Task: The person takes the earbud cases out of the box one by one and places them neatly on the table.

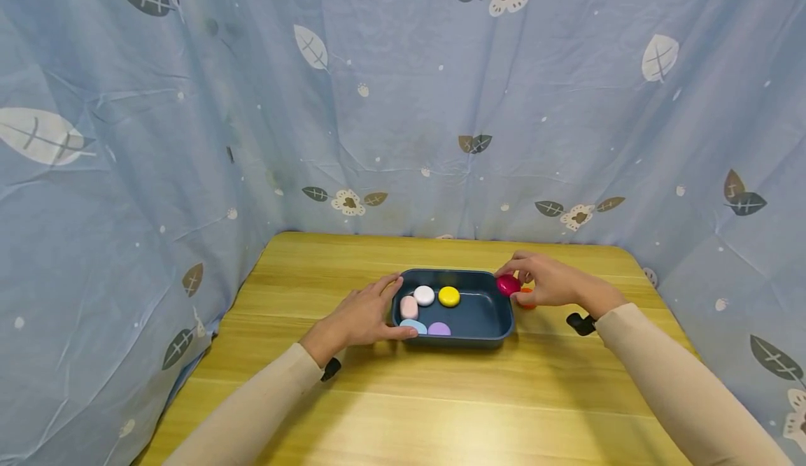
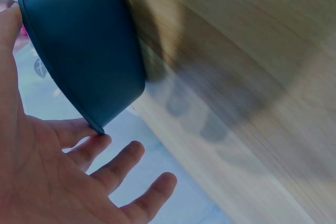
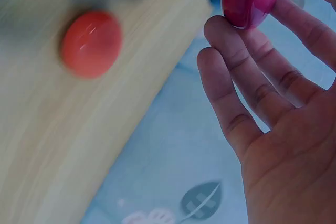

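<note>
The right hand (image 1: 549, 285) pinches a magenta disc (image 1: 508, 284) just over the dark blue tray's (image 1: 485, 314) right rim, seemingly mid-placement; lowering it into bare tray floor looks the next need. The left hand (image 1: 362, 318), fingers relaxed, steadies the tray's left wall. An orange disc (image 3: 91, 43) lies on the surface (image 1: 441, 403). No writing is readable.

We wear long, close-fitting beige sleeves on both arms, ending at the wrists. A small black strap-like piece shows under the left hand (image 1: 362, 318) at its wrist, and another at the wrist of the right hand (image 1: 550, 280). Both hands are bare.
</note>
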Demonstrator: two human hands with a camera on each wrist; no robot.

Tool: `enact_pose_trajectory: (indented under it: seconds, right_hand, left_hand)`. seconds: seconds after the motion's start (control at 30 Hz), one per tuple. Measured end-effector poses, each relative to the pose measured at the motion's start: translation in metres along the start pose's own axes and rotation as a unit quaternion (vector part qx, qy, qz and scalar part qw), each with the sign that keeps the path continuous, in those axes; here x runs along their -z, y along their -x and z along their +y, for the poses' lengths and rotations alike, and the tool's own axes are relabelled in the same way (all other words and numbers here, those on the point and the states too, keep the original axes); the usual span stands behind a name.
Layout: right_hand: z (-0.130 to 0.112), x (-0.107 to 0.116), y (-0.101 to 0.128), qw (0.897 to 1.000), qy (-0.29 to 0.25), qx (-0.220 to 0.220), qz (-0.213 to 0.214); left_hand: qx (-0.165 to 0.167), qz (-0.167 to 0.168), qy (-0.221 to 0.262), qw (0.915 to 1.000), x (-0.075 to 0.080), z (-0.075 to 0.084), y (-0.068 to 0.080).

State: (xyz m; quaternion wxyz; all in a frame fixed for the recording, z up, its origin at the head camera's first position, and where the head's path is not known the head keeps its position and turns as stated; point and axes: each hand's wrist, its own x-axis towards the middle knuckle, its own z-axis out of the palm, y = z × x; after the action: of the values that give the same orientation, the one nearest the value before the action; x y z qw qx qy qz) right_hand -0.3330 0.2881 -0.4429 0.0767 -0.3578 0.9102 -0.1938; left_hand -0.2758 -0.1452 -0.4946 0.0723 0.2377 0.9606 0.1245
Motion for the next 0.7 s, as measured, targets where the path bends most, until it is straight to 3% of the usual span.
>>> enact_pose_trajectory:
  seconds: [0.4, 0.7]
  right_hand:
    - [0.049, 0.002, 0.039, 0.998, 0.010, -0.040, 0.043]
    - [0.072, -0.007, 0.056, 0.996, -0.001, -0.067, 0.057]
  left_hand:
    - [-0.002, 0.001, -0.001, 1.0000, 0.001, 0.001, 0.001]
    - [-0.001, 0.001, 0.001, 1.0000, 0.002, 0.002, 0.002]
